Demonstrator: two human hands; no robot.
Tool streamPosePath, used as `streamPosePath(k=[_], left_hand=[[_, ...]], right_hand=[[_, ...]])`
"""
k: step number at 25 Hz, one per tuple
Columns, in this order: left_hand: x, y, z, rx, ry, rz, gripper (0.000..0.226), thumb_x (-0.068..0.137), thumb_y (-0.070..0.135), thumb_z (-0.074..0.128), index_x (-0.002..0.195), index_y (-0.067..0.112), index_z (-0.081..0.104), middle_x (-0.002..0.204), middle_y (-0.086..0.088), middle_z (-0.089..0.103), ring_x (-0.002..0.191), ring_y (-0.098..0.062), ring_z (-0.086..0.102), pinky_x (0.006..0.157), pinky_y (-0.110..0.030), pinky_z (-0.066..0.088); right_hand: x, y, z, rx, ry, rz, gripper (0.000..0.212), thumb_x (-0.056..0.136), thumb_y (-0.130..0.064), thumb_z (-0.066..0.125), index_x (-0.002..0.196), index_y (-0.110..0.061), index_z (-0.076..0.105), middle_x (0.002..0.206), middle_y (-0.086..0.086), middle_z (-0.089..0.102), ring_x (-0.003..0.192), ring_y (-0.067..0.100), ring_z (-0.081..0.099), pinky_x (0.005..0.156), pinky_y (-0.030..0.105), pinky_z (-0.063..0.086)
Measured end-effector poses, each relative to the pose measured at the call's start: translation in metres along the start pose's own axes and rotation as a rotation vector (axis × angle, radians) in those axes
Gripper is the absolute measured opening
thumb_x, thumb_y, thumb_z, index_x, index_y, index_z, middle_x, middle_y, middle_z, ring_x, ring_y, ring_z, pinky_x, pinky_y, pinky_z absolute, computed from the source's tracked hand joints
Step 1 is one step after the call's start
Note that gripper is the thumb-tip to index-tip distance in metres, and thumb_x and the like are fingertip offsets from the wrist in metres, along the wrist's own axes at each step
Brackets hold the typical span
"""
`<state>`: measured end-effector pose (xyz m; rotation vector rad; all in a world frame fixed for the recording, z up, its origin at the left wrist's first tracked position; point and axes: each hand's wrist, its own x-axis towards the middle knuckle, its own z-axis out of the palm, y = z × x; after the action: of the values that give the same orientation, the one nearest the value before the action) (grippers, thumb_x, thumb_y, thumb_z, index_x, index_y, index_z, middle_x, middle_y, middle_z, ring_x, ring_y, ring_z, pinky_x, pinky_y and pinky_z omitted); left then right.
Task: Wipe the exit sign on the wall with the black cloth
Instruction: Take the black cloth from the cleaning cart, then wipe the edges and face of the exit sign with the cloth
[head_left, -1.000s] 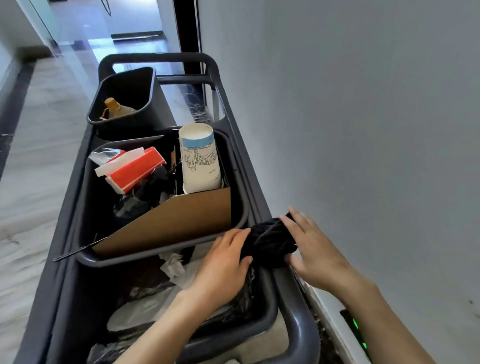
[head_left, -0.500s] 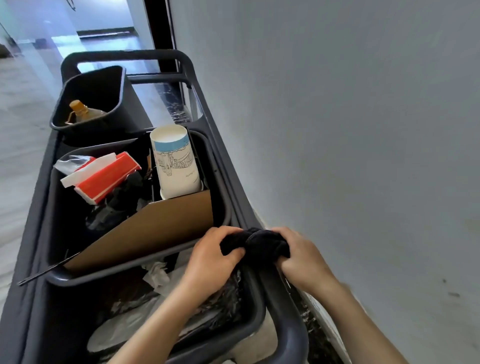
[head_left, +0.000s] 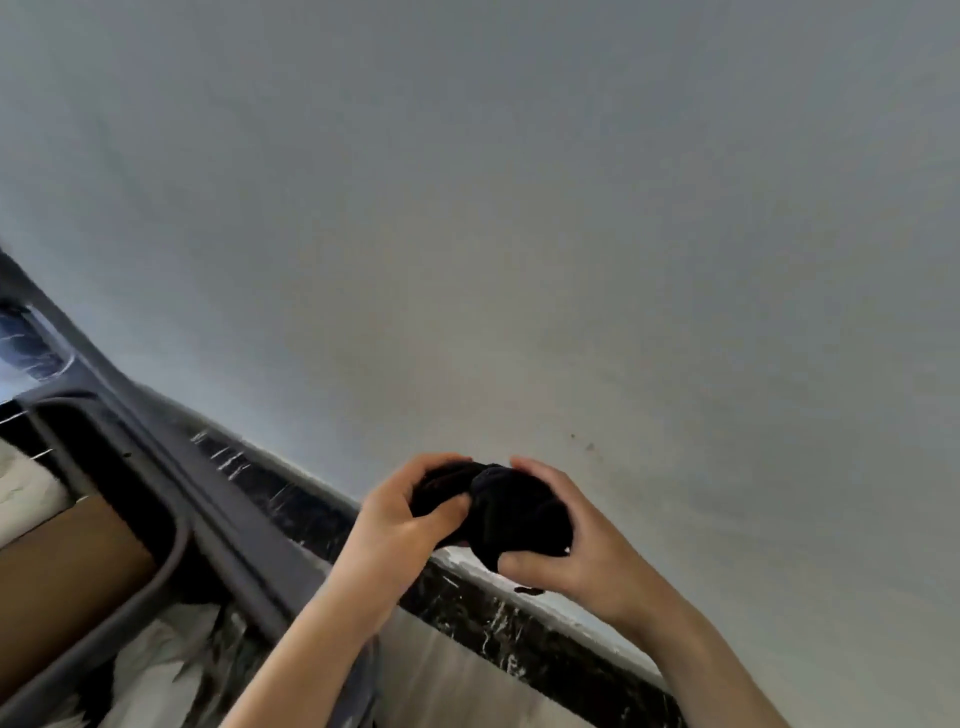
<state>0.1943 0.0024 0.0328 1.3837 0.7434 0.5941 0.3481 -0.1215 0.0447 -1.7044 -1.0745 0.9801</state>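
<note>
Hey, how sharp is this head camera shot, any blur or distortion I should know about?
Head view: the cart rim at left is smeared with motion blur; the hands, left hand and right hand, and the black cloth are a bit soft; wide-angle tilt slants the baseboard; the wall is evenly lit, with no glare.

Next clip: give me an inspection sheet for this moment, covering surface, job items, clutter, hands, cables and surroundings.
Surface: plain grey painted wall, a few small dark specks.
Job's things: bunched black cloth held in front of the wall; exit sign not in view.
Clutter: dark grey plastic cart at left, holding brown cardboard sheet and crumpled white plastic bags.
Grippers: left hand and right hand both clasp the cloth.
Cables: nothing seen.
Surroundings: black marble skirting, pale floor.
</note>
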Motion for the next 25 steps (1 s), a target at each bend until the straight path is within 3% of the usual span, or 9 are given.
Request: streamPosePath(k=[5, 9, 13, 18, 21, 25], left_hand=[[0.006, -0.01, 0.106, 0.043, -0.229, -0.069, 0.025, 0.089, 0.004, 0.073, 0.108, 0.019, 0.07, 0.099, -0.002, 0.079, 0.09, -0.019, 0.076, 0.075, -0.029, 0.062], [0.011, -0.039, 0.171, -0.006, -0.309, -0.143, 0.025, 0.089, -0.002, 0.07, 0.108, 0.014, 0.07, 0.1, -0.009, 0.078, 0.089, -0.024, 0.076, 0.071, -0.03, 0.061], [0.023, -0.1, 0.207, -0.216, -0.316, -0.313, 0.03, 0.092, -0.011, 0.056, 0.115, 0.005, 0.067, 0.105, -0.018, 0.076, 0.095, -0.03, 0.074, 0.069, -0.031, 0.062], [0.056, -0.228, 0.233, -0.23, -0.357, -0.38, 0.029, 0.088, -0.015, 0.054, 0.107, 0.001, 0.07, 0.096, -0.02, 0.077, 0.079, -0.025, 0.075, 0.059, -0.029, 0.061], [0.078, -0.303, 0.235, -0.235, -0.378, -0.353, 0.019, 0.081, -0.007, 0.073, 0.097, 0.004, 0.077, 0.094, -0.02, 0.077, 0.08, -0.025, 0.075, 0.061, -0.027, 0.059], [0.116, -0.38, 0.221, -0.127, -0.411, -0.195, 0.031, 0.07, 0.005, 0.086, 0.096, 0.021, 0.08, 0.099, -0.015, 0.078, 0.092, -0.027, 0.075, 0.071, -0.027, 0.059]], right_hand=[[-0.073, 0.033, -0.072, -0.114, 0.377, 0.025, 0.04, 0.071, -0.036, 0.078, 0.104, -0.049, 0.059, 0.104, -0.024, 0.068, 0.097, -0.003, 0.063, 0.078, 0.014, 0.048], [-0.109, 0.082, -0.111, -0.085, 0.53, 0.115, 0.033, 0.069, -0.035, 0.078, 0.094, -0.049, 0.06, 0.094, -0.028, 0.068, 0.087, -0.007, 0.063, 0.07, 0.009, 0.045], [-0.114, 0.159, -0.123, -0.044, 0.502, 0.2, 0.045, 0.063, -0.047, 0.076, 0.101, -0.051, 0.054, 0.098, -0.022, 0.068, 0.092, -0.009, 0.06, 0.074, 0.008, 0.045], [-0.076, 0.291, -0.109, -0.104, 0.361, 0.157, 0.084, 0.055, -0.045, 0.078, 0.123, -0.066, 0.035, 0.125, -0.038, 0.047, 0.117, -0.014, 0.046, 0.097, 0.008, 0.036], [-0.048, 0.364, -0.09, -0.039, 0.367, 0.13, 0.077, 0.053, -0.039, 0.079, 0.117, -0.062, 0.043, 0.118, -0.035, 0.058, 0.112, -0.011, 0.054, 0.093, 0.01, 0.04], [-0.011, 0.446, -0.057, -0.006, 0.524, 0.044, 0.063, 0.057, -0.028, 0.081, 0.11, -0.053, 0.056, 0.109, -0.028, 0.066, 0.105, -0.004, 0.061, 0.086, 0.01, 0.042]])
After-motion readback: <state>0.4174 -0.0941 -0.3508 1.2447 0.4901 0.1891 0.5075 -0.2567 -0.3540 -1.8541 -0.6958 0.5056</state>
